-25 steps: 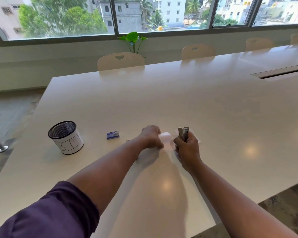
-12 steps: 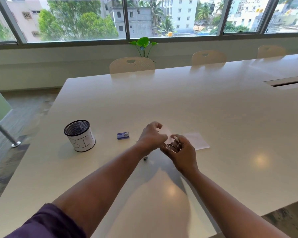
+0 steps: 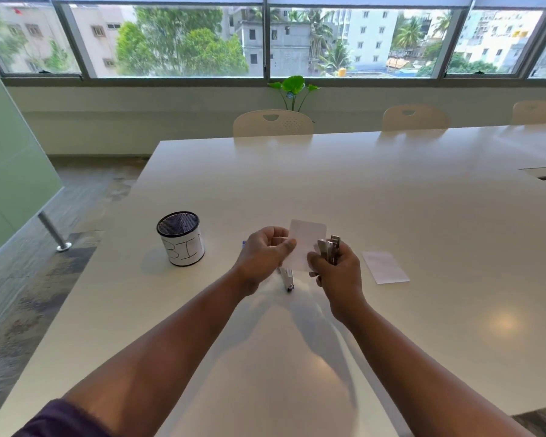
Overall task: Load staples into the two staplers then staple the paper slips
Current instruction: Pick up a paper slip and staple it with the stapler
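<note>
Holding the paper slip (image 3: 306,244) up off the table (image 3: 391,200) with the left hand (image 3: 265,257) — thumb and fingers pinching its left edge — looks like the setup for a staple. The right hand (image 3: 334,272) is wrapped around a small metal stapler (image 3: 328,252), nose pointing up, right at the slip's lower right side, so my guess is the slip is lifted to feed an edge into the stapler's mouth. Can't tell if the paper is actually in the slot yet; the fingers hide that part.

The second stapler (image 3: 287,277) is lying flat on the table just below the left hand, parked within easy reach. Another paper slip (image 3: 385,266) sits flat on the table off to the right, probably waiting its turn. A bit of a blue staple box (image 3: 244,243) peeks out behind the left hand, and the mesh bin (image 3: 181,238) marked "BIN" stands further left — well apart from the action.
</note>
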